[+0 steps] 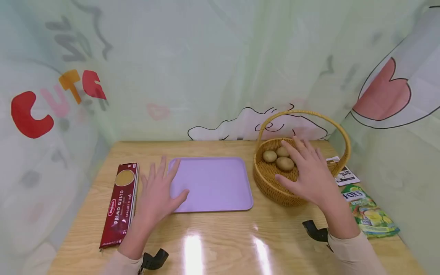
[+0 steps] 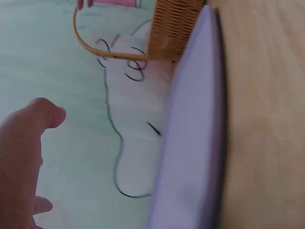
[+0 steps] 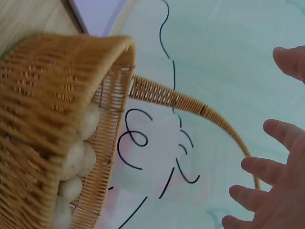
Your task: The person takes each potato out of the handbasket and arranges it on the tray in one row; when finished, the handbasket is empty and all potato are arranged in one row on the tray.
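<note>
A lilac tray (image 1: pixel 213 183) lies flat in the middle of the wooden table (image 1: pixel 220 240). My left hand (image 1: pixel 159 191) rests open at the tray's left edge, fingers spread, thumb on the tray's front left corner. To the right stands a wicker basket (image 1: pixel 271 183) with a hoop handle (image 1: pixel 309 113), holding several potatoes (image 1: pixel 284 163). Over the basket's right half my right hand (image 1: pixel 307 172) hovers open, holding nothing. The right wrist view shows the basket (image 3: pixel 52 119) from the side with potatoes (image 3: pixel 78 157) inside. In the left wrist view the tray (image 2: pixel 190 143) runs edge-on.
A dark red spaghetti packet (image 1: pixel 120 202) lies left of my left hand. A green sweets bag (image 1: pixel 369 212) and a small black and white packet (image 1: pixel 345 175) lie right of the basket. Patterned cloth walls close in the table on three sides.
</note>
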{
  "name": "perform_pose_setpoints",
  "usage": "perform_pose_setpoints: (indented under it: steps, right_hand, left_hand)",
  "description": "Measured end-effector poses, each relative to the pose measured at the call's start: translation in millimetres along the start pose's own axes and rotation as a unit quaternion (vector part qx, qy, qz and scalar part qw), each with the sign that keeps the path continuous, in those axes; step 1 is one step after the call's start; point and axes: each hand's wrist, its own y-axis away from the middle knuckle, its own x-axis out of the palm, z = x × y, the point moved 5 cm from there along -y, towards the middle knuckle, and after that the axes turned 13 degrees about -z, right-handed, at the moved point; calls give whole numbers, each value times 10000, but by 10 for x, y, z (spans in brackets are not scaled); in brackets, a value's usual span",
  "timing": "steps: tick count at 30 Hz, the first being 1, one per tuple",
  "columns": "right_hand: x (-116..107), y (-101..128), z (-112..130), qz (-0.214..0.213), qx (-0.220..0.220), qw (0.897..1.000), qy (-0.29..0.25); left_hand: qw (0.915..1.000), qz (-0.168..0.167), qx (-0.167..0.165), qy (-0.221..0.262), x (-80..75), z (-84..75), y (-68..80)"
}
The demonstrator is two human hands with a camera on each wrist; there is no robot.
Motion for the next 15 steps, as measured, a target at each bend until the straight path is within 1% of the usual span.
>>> perform_pose_setpoints:
  steps: [3,5,7,9,11,15]
  right_hand:
    - [-20,-74,-84,-129,-92,9998,-141]
    - [-25,-119,-137,-149,-111,9995,-237]
    - [-18,-156,-184,-63,-79,9996,-277]
    - [-7,-190,-228,79,14,9994,-339]
    - [12,-220,-271,243,117,9989,-381]
    - [62,-268,-367,500,337,9968,-516]
  left_hand:
    - [9967,-4,-476,664,156,110,153]
    - [9914,-29,-750,1075,262,170,249]
    - [9851,-31,-964,1421,363,222,338]
    - [9805,-87,-1078,1638,440,261,400]
    - [9775,-192,-1110,1782,504,299,439]
    - [9732,-453,-1191,1914,595,377,482]
